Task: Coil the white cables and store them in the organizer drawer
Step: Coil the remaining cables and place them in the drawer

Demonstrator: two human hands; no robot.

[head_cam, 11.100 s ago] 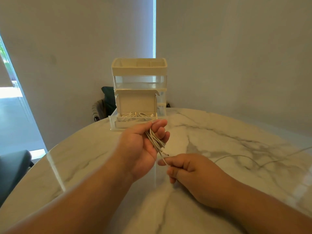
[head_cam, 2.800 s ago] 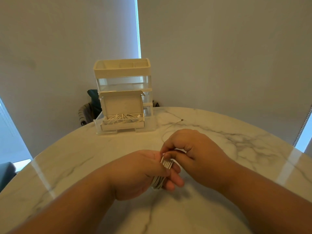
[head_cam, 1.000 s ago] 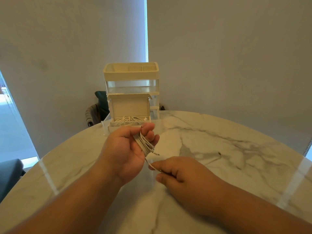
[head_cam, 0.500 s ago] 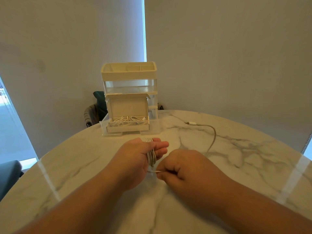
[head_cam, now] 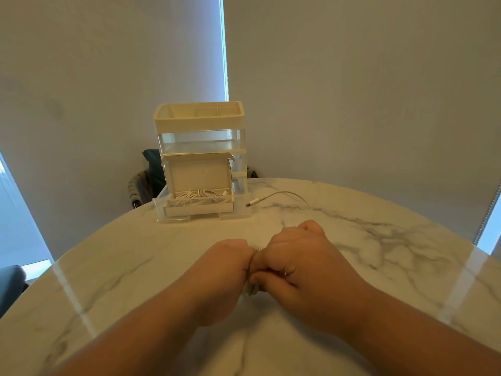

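Cable coil (head_cam: pixel 251 290) sits btwn my fists: left hand (head_cam: pixel 222 270) & right hand (head_cam: pixel 295 264) both curled on it, touching. Loose tail (head_cam: pixel 282 192) runs fwd-right, plug nr drawer (head_cam: pixel 241 210).

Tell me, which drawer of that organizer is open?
The bottom drawer, slid out forward and holding an open box of white cables. The clear drawer above it sits pushed in.

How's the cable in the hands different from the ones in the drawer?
The held cable is gripped between the left hand and right hand, mostly hidden; the drawer cables lie untouched, in plain view. The held cable's tail seems to trail across the table; the drawer cables sit tucked inside. Both look white.
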